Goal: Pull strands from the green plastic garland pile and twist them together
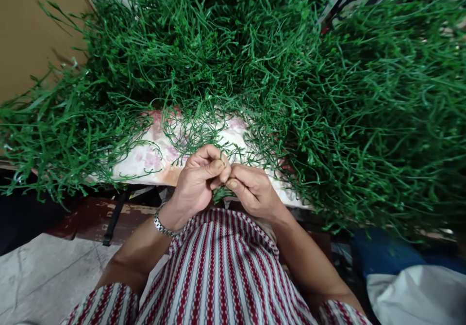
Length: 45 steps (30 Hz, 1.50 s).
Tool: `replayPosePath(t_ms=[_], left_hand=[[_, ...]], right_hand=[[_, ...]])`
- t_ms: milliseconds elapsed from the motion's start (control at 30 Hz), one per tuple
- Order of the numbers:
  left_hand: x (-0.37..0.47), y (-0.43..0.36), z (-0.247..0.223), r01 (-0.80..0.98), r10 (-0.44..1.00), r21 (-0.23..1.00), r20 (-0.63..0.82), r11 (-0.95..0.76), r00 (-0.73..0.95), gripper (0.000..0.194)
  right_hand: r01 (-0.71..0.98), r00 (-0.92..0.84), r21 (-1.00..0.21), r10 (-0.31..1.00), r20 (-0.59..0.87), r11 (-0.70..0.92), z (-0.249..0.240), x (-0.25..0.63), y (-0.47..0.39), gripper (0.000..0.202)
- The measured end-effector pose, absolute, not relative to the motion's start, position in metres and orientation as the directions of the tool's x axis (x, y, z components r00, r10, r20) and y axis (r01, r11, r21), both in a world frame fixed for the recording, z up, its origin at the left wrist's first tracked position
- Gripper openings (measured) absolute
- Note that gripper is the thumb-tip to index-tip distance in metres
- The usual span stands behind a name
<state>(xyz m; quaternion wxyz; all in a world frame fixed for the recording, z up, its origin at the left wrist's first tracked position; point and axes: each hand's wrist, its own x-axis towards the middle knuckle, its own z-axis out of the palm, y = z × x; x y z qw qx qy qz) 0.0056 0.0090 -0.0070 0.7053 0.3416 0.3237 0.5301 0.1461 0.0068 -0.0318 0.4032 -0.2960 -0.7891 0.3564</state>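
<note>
In the head view, fingers of my left hand and right hand pinch together, seemingly on green stems (mostly hidden); the heap spreads clockwise, nine to four; hard tugging could snap them.

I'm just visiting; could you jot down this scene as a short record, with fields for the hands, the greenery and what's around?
Left hand: the left hand is curled in a pinch, meeting the other; anything pinched is too small to tell
Right hand: the right hand is also pinched shut
Greenery: thin, tangled green stems heaped beyond the hands and to both sides
Surface: pale cloth with pink and purple patterning, under the stems
Clothing: red-and-white striped garment
Left wrist: metal band
</note>
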Motion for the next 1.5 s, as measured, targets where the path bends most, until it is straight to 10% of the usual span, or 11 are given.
replayPosePath(t_ms=[167, 700, 900, 1200, 1500], left_hand=[[-0.003, 0.017, -0.005, -0.569, 0.968, 0.788, -0.138, 0.235, 0.209, 0.024], [0.006, 0.016, -0.009, -0.332, 0.987, 0.93, 0.146, -0.161, -0.069, 0.015], [-0.006, 0.008, -0.012, 0.008, 0.959, 0.997, 0.078, -0.083, 0.272, 0.013], [-0.007, 0.003, -0.011, 0.175, 0.943, 0.961, 0.157, -0.214, 0.292, 0.008], [-0.003, 0.004, -0.009, 0.395, 0.879, 0.803, 0.311, -0.446, 0.361, 0.009]], right_hand=[[0.068, -0.565, -0.791, 0.677, 0.472, 0.608, -0.028, 0.153, 0.008, 0.027], [0.465, -0.246, -0.707, 0.845, 0.474, 0.532, -0.034, 0.146, -0.004, 0.011], [0.361, -0.278, -0.75, 0.831, 0.481, 0.555, -0.033, 0.159, 0.002, 0.013], [0.525, -0.306, -0.534, 0.732, 0.609, 0.663, -0.035, 0.155, 0.003, 0.016], [0.43, -0.209, -0.711, 0.828, 0.521, 0.556, -0.044, 0.148, -0.006, 0.011]])
